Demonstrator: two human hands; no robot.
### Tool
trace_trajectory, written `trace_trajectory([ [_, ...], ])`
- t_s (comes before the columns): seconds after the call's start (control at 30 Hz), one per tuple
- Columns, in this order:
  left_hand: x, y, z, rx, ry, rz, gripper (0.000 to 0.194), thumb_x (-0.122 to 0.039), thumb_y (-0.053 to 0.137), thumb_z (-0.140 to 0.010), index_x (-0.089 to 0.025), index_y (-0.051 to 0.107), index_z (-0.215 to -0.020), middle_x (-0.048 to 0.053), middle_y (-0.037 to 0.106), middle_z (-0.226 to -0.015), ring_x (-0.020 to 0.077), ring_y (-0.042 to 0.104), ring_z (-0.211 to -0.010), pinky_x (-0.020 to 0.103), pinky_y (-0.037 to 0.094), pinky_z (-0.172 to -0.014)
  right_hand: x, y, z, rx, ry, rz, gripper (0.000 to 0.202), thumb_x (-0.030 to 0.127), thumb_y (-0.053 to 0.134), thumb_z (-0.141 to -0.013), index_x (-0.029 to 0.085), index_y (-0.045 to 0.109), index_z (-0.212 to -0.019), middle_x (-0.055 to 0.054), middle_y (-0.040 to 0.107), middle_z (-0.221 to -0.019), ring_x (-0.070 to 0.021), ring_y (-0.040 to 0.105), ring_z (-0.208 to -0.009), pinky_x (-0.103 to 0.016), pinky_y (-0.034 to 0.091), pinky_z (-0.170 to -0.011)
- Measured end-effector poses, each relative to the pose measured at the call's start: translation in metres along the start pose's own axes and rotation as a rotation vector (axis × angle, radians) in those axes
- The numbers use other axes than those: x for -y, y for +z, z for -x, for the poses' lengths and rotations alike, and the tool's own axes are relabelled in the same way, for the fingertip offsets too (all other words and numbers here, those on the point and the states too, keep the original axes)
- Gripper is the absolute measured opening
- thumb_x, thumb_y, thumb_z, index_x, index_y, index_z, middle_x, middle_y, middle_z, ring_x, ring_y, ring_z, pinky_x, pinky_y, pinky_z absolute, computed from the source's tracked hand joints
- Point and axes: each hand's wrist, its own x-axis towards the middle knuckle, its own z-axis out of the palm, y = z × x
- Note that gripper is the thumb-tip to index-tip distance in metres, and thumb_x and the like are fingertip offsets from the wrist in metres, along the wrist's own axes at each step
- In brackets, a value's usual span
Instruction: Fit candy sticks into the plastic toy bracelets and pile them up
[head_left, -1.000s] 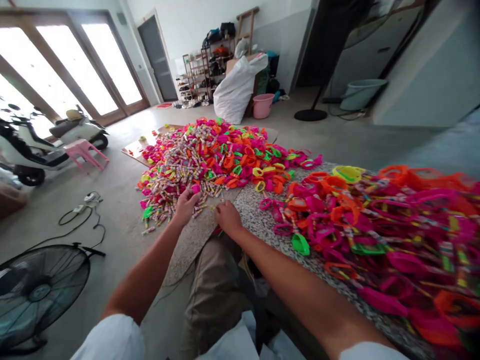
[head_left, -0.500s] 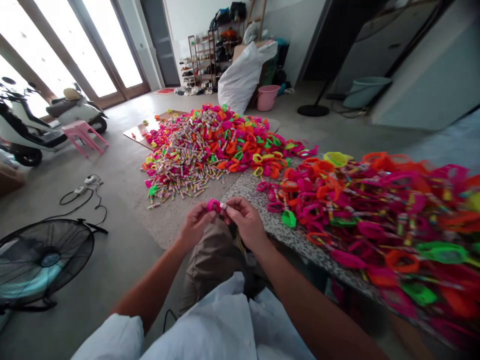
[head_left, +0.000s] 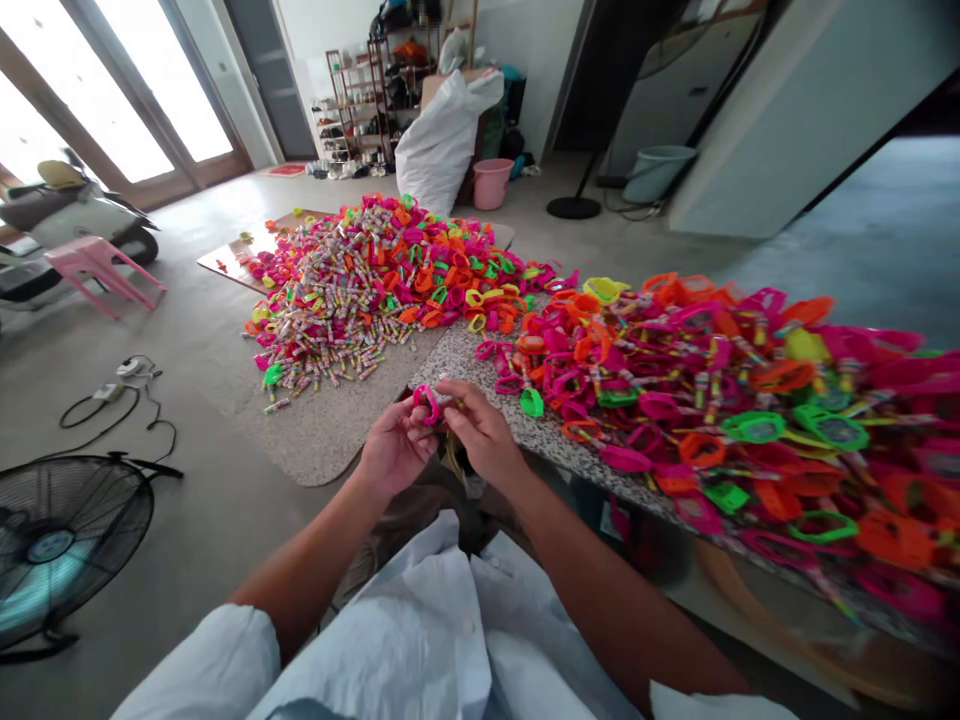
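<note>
Pink ring (head_left: 430, 399) at frame centre: left hand (head_left: 394, 450) grip clamped on it; right hand (head_left: 481, 430) adjacent, grip state cannot be told. Multicoloured heap (head_left: 703, 448) on desk (head_left: 459, 358), frame right.

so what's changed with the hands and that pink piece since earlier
The left hand has drawn back from the multicoloured heap of plastic pieces and patterned tubes, bringing a bright pink plastic ring with it. The right hand has closed in beside the ring; what it grips is hidden. The heap and pink plastic stool look unchanged.
</note>
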Motion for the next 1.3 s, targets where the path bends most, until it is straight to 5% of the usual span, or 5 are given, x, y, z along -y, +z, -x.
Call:
trace_trajectory([
  [0.37, 0.017, -0.018, -0.009, -0.162, 0.183, -0.4, 0.042, -0.039, 0.093, -0.077, -0.017, 0.069, -0.104, -0.002, 0.071, -0.082, 0.006, 0.06, -0.059, 0.018, 0.05, -0.056, -0.016, -0.003, -0.013, -0.126, 0.39, -0.274, 0.033, 0.035, 0.087, -0.07, 0.023, 0.078, -0.098, -0.003, 0.078, -0.113, -0.0143, 0.071, -0.078, -0.027, 0.06, -0.069],
  [0.7, 0.031, -0.049, -0.017, -0.109, 1.037, -1.52, 0.047, -0.02, 0.058, -0.097, -0.026, 0.057, -0.144, 0.013, 0.06, -0.15, 0.0259, 0.057, -0.142, 0.047, 0.049, -0.118, -0.029, 0.0, -0.012, -0.144, 0.525, -0.479, 0.044, 0.033, 0.098, -0.057, 0.02, 0.074, -0.091, 0.0, 0.075, -0.084, -0.015, 0.069, -0.074, -0.028, 0.058, -0.068],
  [0.8, 0.022, -0.047, -0.015, 0.06, 1.039, -1.638, 0.043, -0.015, 0.053, -0.098, -0.025, 0.062, -0.139, 0.011, 0.068, -0.137, 0.0228, 0.064, -0.13, 0.042, 0.051, -0.113, -0.029, -0.002, -0.011, -0.132, 0.517, -0.466, 0.042, 0.035, 0.096, -0.059, 0.02, 0.073, -0.091, 0.001, 0.074, -0.082, -0.0148, 0.069, -0.073, -0.029, 0.06, -0.069],
  [1.03, 0.014, -0.052, -0.014, -0.216, 0.705, -1.562, 0.017, -0.032, 0.053, -0.102, -0.021, 0.064, -0.093, -0.001, 0.064, -0.077, 0.0158, 0.059, -0.071, 0.028, 0.047, -0.072, -0.021, -0.005, 0.005, -0.121, 0.326, -0.255, 0.03, 0.047, 0.079, -0.084, 0.022, 0.073, -0.1, 0.0, 0.074, -0.084, -0.012, 0.064, -0.062, -0.027, 0.055, -0.061],
  [1.3, 0.019, -0.051, -0.014, -0.198, 0.897, -1.475, 0.009, -0.028, 0.059, -0.099, -0.025, 0.063, -0.092, 0.001, 0.06, -0.083, 0.0197, 0.056, -0.082, 0.031, 0.044, -0.084, 0.003, -0.006, 0.027, 0.044, 0.305, -0.147, 0.022, 0.038, 0.073, -0.091, 0.025, 0.066, -0.107, 0.001, 0.072, -0.079, -0.0164, 0.068, -0.069, -0.03, 0.058, -0.068],
])
